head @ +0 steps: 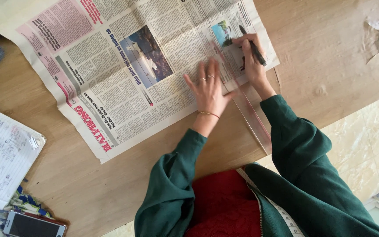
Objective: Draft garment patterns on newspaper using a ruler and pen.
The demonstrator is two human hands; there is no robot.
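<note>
Head view: left hand flat, fingers spread on newspaper; right hand gripping pen.

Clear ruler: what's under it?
The clear ruler lies over the newspaper at its far end and the wooden table nearer the person; both show through. The left hand presses it, hiding that stretch.

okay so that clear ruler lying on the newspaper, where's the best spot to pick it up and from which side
Probably its free lower end, which juts past the table edge. The clear ruler lies flat and thin; the left hand presses its upper part onto the newspaper, so pinch from the table's edge.
</note>
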